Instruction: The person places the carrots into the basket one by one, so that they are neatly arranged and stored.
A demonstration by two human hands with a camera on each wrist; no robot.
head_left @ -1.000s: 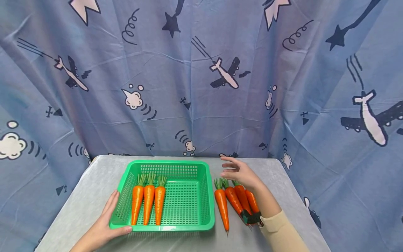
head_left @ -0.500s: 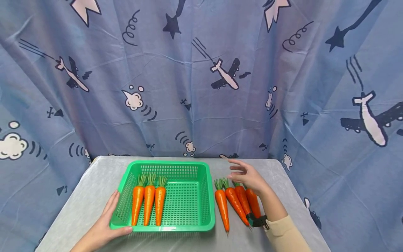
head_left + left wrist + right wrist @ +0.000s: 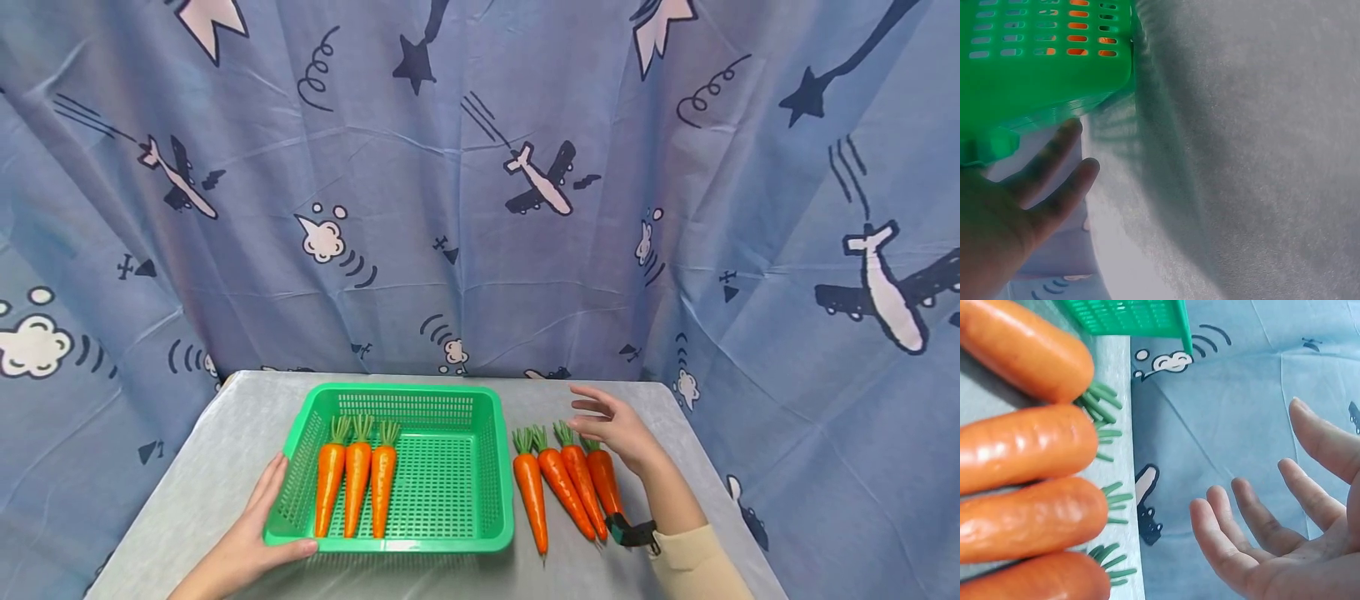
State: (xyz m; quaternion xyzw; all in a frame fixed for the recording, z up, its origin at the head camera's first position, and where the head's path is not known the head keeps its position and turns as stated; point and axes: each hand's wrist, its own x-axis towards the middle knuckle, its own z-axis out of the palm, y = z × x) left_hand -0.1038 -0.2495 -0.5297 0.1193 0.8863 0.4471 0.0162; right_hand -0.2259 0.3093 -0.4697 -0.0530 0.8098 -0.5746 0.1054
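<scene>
A green plastic basket stands on the table with three carrots side by side in its left part, leafy ends toward the back. My left hand rests at the basket's front left corner, thumb along the front rim and fingers straight against the left side. In the left wrist view, two fingers stretch out beside the basket wall. Several more carrots lie in a row right of the basket. My right hand hovers over the tops of the rightmost ones, fingers spread and loosely bent, holding nothing.
A light grey cloth covers the table. Behind and on both sides hangs a blue curtain printed with planes and stars. A dark band circles the right wrist.
My right hand has moved right, away from the basket and over the rightmost carrots, uncovering the tops of those nearer the basket. My left hand and the basket stay in place.
</scene>
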